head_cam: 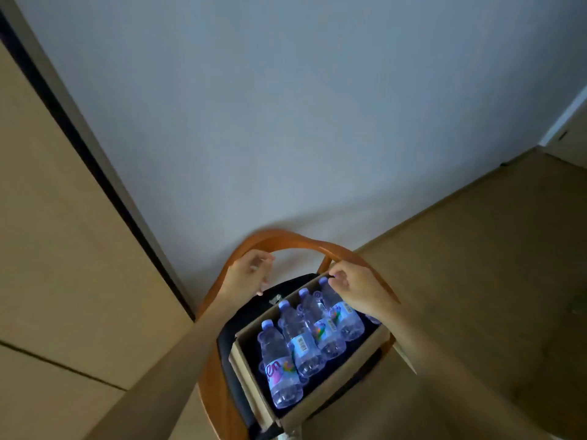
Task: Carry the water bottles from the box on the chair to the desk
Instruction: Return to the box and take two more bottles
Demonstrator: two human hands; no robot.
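The water bottles (305,341) lie on their sides in an open cardboard box (330,398), packed side by side with their caps toward the far wall. Each bottle is clear plastic with a pale cap and a coloured label. At least four bottles are fully visible; a further one shows partly under the right forearm.

The box rests on the dark seat cushion (241,315) of a wooden chair (286,239) with a curved backrest. The chair stands close to a pale wall (286,106).

The right hand (355,290) is at the far right corner of the box, fingers curled down at the cap end of the rightmost bottles. Whether the fingers actually grip a bottle cannot be determined.

The left hand (251,271) hangs above the cushion, just beyond the box's far left edge and in front of the backrest. Its fingers are loosely curled and hold nothing.

A tan floor (492,281) surrounds the chair. A light panel with a dark edge (63,185) runs along the left side.
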